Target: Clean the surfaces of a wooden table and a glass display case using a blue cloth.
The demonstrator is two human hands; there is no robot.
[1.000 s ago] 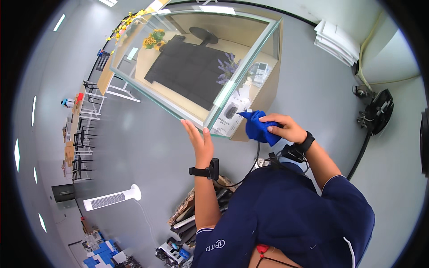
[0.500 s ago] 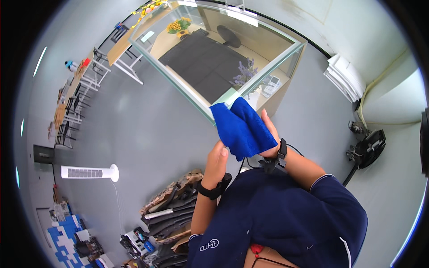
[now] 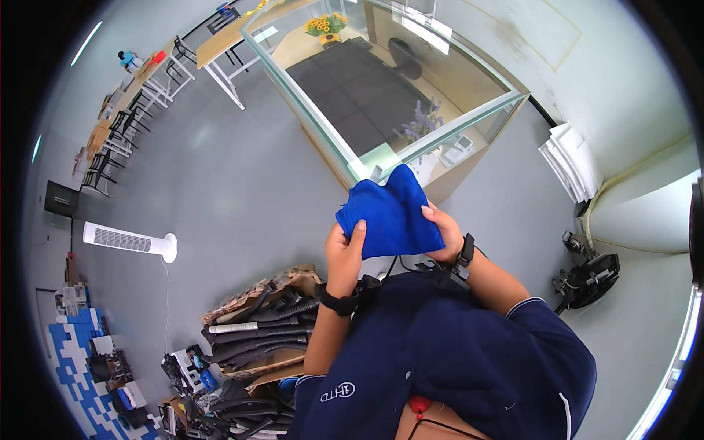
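Note:
A blue cloth (image 3: 392, 218) is stretched between my two hands in front of my chest. My left hand (image 3: 345, 248) grips its left edge, thumb on top. On the other side, my right hand (image 3: 444, 233) pinches the right edge, also with the thumb above; the fingers beneath are partly hidden by the cloth. Just beyond the cloth stands a glass display case (image 3: 345, 158), its near corner partly covered by the cloth. Black straps with small devices sit on both my wrists.
Inside the case are sunflowers (image 3: 325, 28), purple flowers (image 3: 422, 123) and a dark mat (image 3: 352, 88). A white tower fan (image 3: 128, 240) stands at left. Several black hoses (image 3: 271, 323) lie in torn cardboard near my left forearm. White sheets (image 3: 570, 163) lean against the right wall.
My left hand has taken hold of the cloth's left edge. The cloth is now spread between both hands instead of draped over the right. The view has shifted slightly.

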